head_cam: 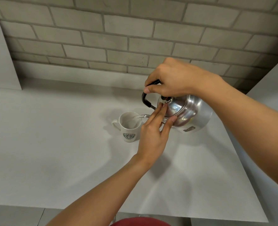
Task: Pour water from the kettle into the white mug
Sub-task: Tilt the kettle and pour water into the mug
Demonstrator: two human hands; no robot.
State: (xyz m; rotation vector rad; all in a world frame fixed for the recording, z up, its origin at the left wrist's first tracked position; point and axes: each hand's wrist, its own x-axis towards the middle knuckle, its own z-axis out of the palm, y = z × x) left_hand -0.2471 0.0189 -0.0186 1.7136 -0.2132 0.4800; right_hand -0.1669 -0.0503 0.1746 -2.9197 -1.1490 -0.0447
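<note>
The white mug stands upright on the counter, near its middle and well clear of the front edge, handle turned toward the left. Keep it where it is; do not nudge it with your wrist.

A thin stream of water runs from the spout over the mug's right rim. Hold the spout tip just above the rim and inside its line, so that the stream lands in the cup and not on the counter.

Your left hand reaches in from the front edge, fingers spread and extended, with fingertips resting on the lid and the thumb against the body below. Press lightly; this appears to keep the lid seated while the kettle leans toward the left.

Your right hand is clamped around the black handle from above. Raise the tilt slowly through this wrist. The water level is hard to read here, so watch it and level the kettle before the mug fills.
</note>
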